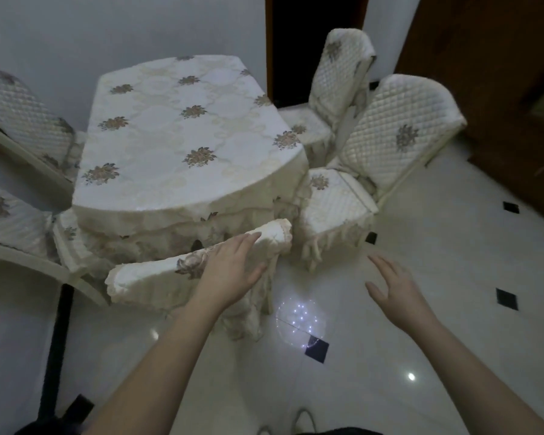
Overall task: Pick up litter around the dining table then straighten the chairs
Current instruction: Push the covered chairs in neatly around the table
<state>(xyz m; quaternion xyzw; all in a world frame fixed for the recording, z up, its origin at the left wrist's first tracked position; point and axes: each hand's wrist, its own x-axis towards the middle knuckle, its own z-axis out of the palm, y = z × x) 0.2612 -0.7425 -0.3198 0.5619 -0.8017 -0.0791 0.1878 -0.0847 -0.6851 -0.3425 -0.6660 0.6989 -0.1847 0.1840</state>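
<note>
- Two bare forearms reach in from 6 o'clock over a glossy white tiled floor (pixel 374 356) set with small black diamond insets; a cluster of lamp reflections glints on the tiles between them.
- At 5 o'clock, the right hand (pixel 393 287) hovers above the floor with fingers spread wide, holding nothing and touching nothing.
- At centre frame, the left hand (pixel 230 271) lies on the top rail of the nearest chair (pixel 157 277), fingers straight along the cream floral cover, thumb down the near side.
- That chair stands at the near edge of the table (pixel 182 136), its back tilted across the frame, its frilled cover hanging to the floor.
- Toward 3 o'clock, a quilted chair (pixel 399 133) is angled away from the table; beyond it at 1 o'clock another chair (pixel 339 67) stands just beside a dark doorway.
- Toward 9 o'clock, two more covered chairs (pixel 22 120) sit close to the table's left side.
- Farthest back, the table's floral cloth meets a pale wall at 12 o'clock.
</note>
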